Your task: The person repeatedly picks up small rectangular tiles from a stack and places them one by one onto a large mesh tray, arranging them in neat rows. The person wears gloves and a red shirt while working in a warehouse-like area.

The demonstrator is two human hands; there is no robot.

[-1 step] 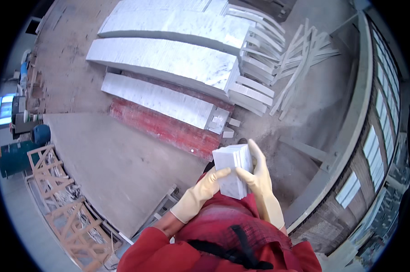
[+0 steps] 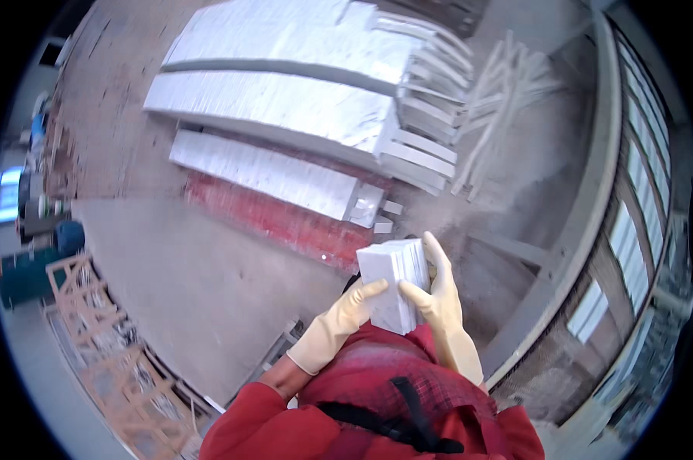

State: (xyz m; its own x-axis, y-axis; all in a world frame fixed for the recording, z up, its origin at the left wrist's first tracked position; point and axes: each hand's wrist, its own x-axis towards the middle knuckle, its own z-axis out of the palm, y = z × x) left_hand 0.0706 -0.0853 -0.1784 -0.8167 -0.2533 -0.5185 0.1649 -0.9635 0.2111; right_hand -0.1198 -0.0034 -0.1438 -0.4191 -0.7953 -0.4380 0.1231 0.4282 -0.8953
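Note:
Against the front of my body I hold a stack of white stone tiles [image 2: 387, 287], their thin edges showing on the right side. My left hand [image 2: 345, 310], in a cream rubber glove, grips the stack's left side with the thumb on its front face. On the right side my gloved right hand [image 2: 443, 299] is wrapped round the stack, thumb at the front edge and one finger reaching up past its top. The other fingers of both hands are mostly hidden behind the tiles.
Ahead lie long rows of white stone slabs [image 2: 269, 103], the nearest on a red base [image 2: 262, 218]. Several pale strips [image 2: 507, 107] lie piled at far right. A metal beam [image 2: 569, 284] borders a roller-like surface on the right. Wooden crates [image 2: 143, 399] and a green drum [image 2: 28, 276] stand left.
The view has shifted very slightly. Both hands keep the same hold on the stack of tiles.

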